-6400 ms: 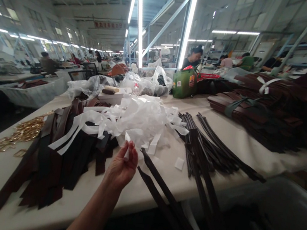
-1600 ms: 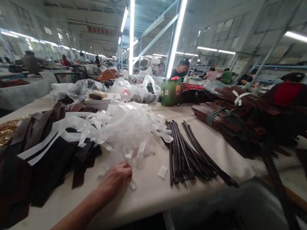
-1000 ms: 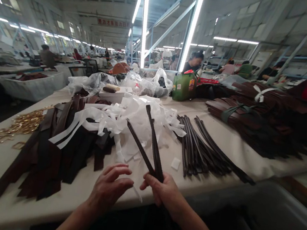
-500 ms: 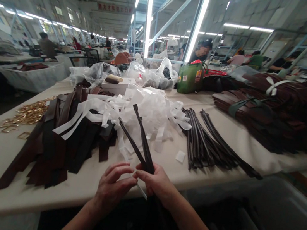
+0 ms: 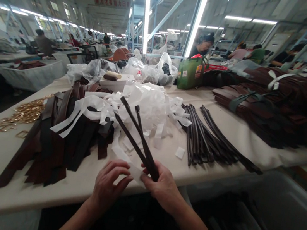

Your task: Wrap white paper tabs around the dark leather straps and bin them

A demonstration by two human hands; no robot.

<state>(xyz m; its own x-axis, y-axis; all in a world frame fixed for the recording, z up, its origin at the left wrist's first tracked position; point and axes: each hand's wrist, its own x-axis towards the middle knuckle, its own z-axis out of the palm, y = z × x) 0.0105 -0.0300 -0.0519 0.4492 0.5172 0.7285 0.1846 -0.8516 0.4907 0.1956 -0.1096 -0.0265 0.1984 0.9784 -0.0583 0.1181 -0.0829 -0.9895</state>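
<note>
My right hand (image 5: 164, 189) is closed around a few dark leather straps (image 5: 140, 140), which look like rolled bag handles. Their flattened ends fan out up and to the left, over the table. A white paper strip (image 5: 135, 173) runs from beside my right thumb toward my left hand (image 5: 111, 182). The left fingers are loosely curled, with a gap between thumb and forefinger; whether they touch the strip I cannot tell. Beyond my hands lies a heap of white backing strips (image 5: 145, 108). More dark straps (image 5: 205, 139) lie in a row to the right.
Flat brown leather strips (image 5: 58, 134) and gold buckles (image 5: 28, 112) lie on the left of the table (image 5: 94, 187). Tied leather bundles (image 5: 250, 100) sit at the right. A green bag (image 5: 190, 75) stands at the back. Below right is a bin (image 5: 288, 208); co-workers sit farther off.
My right hand has shifted slightly right, and the straps' ends have spread apart. My left hand has drawn back left, away from the right. More of the white strip now shows between the hands.
</note>
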